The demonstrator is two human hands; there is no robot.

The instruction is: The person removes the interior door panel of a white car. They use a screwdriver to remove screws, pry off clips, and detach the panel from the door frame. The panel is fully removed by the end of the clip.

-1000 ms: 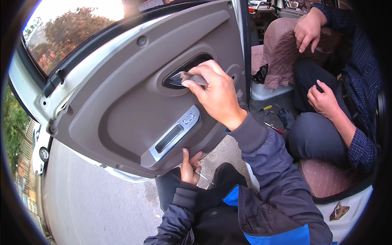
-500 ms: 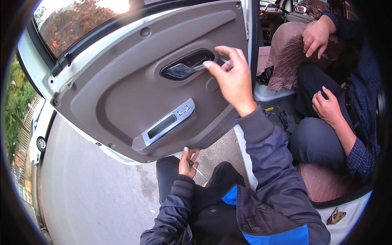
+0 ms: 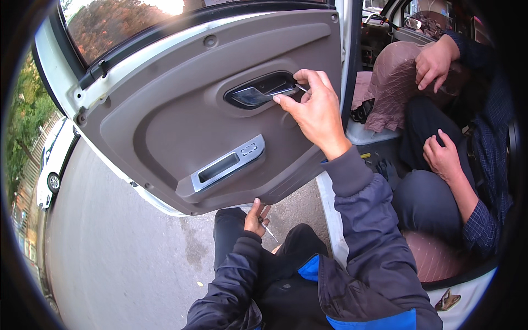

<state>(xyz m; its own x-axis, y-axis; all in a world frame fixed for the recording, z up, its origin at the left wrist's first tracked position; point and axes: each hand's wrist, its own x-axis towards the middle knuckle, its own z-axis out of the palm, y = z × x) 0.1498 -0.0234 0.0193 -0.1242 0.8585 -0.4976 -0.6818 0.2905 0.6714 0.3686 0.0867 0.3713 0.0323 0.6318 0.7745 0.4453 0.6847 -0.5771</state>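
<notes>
A brown-grey door panel [image 3: 165, 132] with a dark recess and a silver inner door handle [image 3: 250, 97] fills the upper middle. At the right end of this recess is my right hand [image 3: 319, 113], its thumb by the lever's lower edge and its fingers bent over the rim. A thin silvery piece [image 3: 301, 87] shows between these fingers; I cannot tell what it is. Below the panel's bottom edge, my left hand [image 3: 256, 218] is closed on a screwdriver [image 3: 270, 232], its slim metal shaft pointing down and right. The tool's grip is mostly hidden in the palm.
A silver-trimmed armrest pull [image 3: 228, 165] sits lower on the panel. At right, another person's hands [image 3: 443, 155] rest near their lap inside the vehicle. Tools, one yellow-handled [image 3: 365, 156], lie on its floor. A white car [image 3: 56, 159] stands far left on the pavement [image 3: 121, 236].
My right hand has come slightly closer to the door handle, its thumb now lower on it. The left hand keeps hold of the screwdriver. The whole view has shifted a little.
</notes>
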